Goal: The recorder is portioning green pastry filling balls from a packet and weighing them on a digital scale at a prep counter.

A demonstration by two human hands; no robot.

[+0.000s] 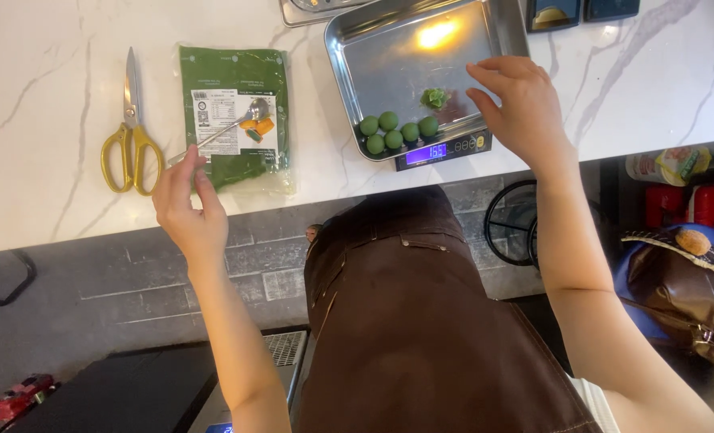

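Observation:
My left hand point(187, 202) pinches the end of a metal spoon point(227, 128), whose bowl rests over a flat green packet point(237, 120) on the white marble counter. My right hand point(516, 100) hovers with fingers spread at the right rim of a steel tray point(453, 56). Inside the tray lie several green balls point(397, 131) near its front edge and a small green scrap point(435, 98). The tray stands on a digital scale point(443, 150) with a lit display.
Yellow-handled scissors point(131, 132) lie left of the packet. Two dark containers point(583, 11) sit at the counter's back right. Below the counter edge are a brown apron point(413, 321), a brown bag point(681, 289), a red box point(697, 204) and a bottle point(665, 164).

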